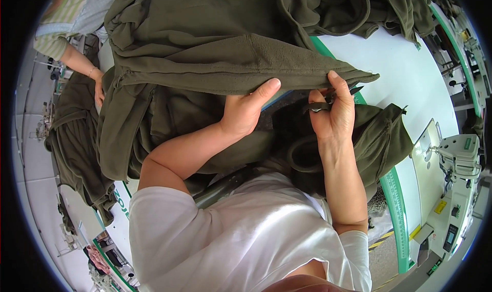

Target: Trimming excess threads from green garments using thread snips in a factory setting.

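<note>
Across both hands (pixel 243 112), olive fabric (pixel 287 64) crosswise (tip rightward)

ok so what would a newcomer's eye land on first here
Probably the olive fleece cloth spread across the top and centre, its edge held by the left hand and right hand, the right also holding dark scissors. Next, the white sewing machine at the right, and another person's hand at the upper left.
</note>
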Motion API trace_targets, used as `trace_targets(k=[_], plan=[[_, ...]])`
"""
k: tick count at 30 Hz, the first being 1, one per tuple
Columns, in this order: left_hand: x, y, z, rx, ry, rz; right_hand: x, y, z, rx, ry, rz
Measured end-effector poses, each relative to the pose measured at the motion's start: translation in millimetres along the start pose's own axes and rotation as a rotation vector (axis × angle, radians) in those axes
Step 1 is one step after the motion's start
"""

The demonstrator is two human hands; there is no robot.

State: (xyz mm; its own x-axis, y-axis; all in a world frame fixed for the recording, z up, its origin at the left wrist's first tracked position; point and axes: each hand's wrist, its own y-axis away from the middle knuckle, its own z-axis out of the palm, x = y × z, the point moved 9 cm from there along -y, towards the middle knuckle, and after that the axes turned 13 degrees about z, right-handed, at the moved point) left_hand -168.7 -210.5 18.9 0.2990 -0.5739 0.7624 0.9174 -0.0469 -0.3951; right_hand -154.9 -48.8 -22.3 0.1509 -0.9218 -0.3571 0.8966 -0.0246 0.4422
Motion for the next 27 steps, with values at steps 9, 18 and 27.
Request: trace_targets(k=[9, 18, 27], plan=[[-8, 1, -18, 0.029, -0.04, -0.04, 7, -8, -5, -0.038, -0.041, 0.022], [5, -15, -36, 0.25, 0.181, -0.055, -7, -22, -18, -0.015, -0.108, 0.023], [19, -24, -35, 0.198, 0.167, 0.024, -21, -30, -25, 0.016, -0.131, 0.003]])
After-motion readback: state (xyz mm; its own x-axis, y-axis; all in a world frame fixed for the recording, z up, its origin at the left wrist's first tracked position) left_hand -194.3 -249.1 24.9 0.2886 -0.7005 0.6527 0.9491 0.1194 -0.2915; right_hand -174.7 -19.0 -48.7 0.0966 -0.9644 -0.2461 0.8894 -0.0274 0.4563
